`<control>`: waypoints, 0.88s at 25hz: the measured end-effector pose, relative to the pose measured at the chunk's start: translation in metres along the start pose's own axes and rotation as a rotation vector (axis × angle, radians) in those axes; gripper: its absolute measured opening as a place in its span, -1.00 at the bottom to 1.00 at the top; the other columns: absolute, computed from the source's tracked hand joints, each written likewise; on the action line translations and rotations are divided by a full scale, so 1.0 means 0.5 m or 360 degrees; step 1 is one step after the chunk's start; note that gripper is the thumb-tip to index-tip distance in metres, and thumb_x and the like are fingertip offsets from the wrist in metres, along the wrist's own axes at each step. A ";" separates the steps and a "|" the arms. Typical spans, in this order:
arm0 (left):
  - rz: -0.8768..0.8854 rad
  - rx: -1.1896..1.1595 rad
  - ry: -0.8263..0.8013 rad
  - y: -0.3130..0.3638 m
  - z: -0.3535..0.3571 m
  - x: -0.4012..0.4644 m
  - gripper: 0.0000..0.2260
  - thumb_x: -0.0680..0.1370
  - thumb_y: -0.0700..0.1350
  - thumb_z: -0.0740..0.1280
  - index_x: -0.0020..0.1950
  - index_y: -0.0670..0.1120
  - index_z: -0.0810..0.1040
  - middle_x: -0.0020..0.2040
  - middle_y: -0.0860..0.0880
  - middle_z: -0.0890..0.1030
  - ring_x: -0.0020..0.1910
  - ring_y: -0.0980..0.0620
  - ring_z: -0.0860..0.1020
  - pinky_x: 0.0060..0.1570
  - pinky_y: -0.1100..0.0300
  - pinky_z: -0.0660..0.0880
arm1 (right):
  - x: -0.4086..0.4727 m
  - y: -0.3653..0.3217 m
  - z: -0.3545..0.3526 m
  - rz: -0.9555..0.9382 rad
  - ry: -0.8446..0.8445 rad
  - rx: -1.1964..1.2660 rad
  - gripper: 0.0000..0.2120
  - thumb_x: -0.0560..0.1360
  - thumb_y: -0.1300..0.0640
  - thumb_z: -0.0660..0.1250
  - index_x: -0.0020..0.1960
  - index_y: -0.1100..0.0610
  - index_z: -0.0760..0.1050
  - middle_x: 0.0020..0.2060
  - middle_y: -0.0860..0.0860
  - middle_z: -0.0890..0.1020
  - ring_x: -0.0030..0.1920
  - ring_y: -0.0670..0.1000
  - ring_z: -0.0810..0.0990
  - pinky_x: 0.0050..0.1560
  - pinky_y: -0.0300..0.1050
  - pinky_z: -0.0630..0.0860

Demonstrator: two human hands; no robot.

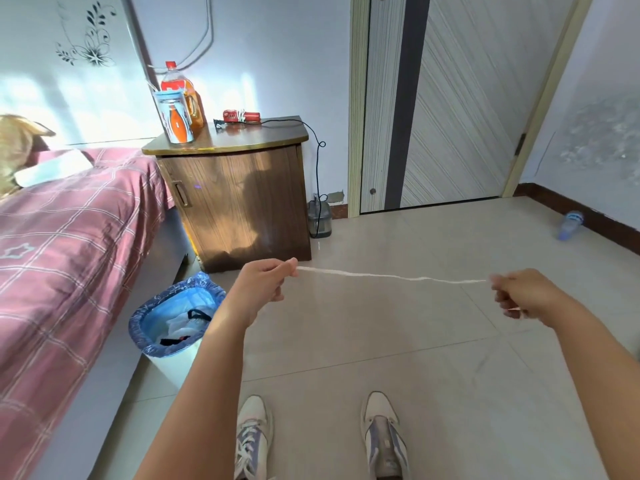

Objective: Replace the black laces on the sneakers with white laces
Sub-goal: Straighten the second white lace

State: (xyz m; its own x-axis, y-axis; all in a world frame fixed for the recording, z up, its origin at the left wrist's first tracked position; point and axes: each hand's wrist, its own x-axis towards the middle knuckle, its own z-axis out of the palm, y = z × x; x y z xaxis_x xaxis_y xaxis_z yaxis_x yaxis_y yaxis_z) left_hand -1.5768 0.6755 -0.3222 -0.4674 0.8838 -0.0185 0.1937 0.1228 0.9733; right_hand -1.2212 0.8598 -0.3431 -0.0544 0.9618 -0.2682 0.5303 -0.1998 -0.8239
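She holds a white lace (391,277) stretched level between her raised hands, the left hand (266,282) pinching one end and the right hand (523,294) pinching the other, out over the tiled floor (433,341). Down by her feet, the left sneaker (252,438) already carries white lacing, while the right sneaker (384,436) looks unlaced. I judge she is straightening this lace before threading it; next it must come down to the right sneaker's lowest eyelets.
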 end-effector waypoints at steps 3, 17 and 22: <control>0.0093 0.0196 -0.0333 0.010 0.052 -0.009 -0.78 0.53 -0.04 0.34 -0.28 -0.07 0.63 -0.53 0.15 0.35 -0.51 0.12 0.32 -0.44 0.30 0.33 | -0.053 -0.070 0.081 -0.0518 -0.0389 -0.0401 -0.85 0.54 0.04 0.31 -0.03 0.12 0.57 -0.12 -0.03 0.60 -0.12 -0.07 0.52 -0.22 -0.33 0.37; -0.0205 0.0078 -0.0378 -0.039 0.045 0.020 -0.78 0.52 0.02 0.34 -0.16 -0.09 0.66 -0.44 0.07 0.47 -0.42 0.13 0.44 -0.24 0.25 0.53 | -0.062 -0.108 0.187 -0.0366 -0.0991 0.0486 -0.77 0.46 0.02 0.36 -0.26 0.16 0.50 -0.45 0.00 0.44 -0.35 0.00 0.46 -0.05 -0.03 0.52; -0.0329 0.0030 -0.0295 -0.079 0.023 0.031 -0.77 0.52 0.02 0.35 -0.20 -0.10 0.66 -0.41 0.02 0.48 -0.40 0.09 0.45 -0.21 0.18 0.54 | -0.036 -0.085 0.148 -0.0269 -0.1015 0.0859 -0.78 0.39 0.00 0.35 -0.31 0.13 0.46 -0.38 0.02 0.46 -0.30 -0.01 0.49 0.14 0.05 0.48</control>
State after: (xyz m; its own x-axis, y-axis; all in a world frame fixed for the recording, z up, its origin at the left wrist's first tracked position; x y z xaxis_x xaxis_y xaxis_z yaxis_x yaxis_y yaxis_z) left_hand -1.5820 0.6897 -0.3633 -0.3331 0.9064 -0.2598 0.1274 0.3162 0.9401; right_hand -1.3055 0.8372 -0.3404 -0.6487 0.7295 -0.2168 0.0053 -0.2806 -0.9598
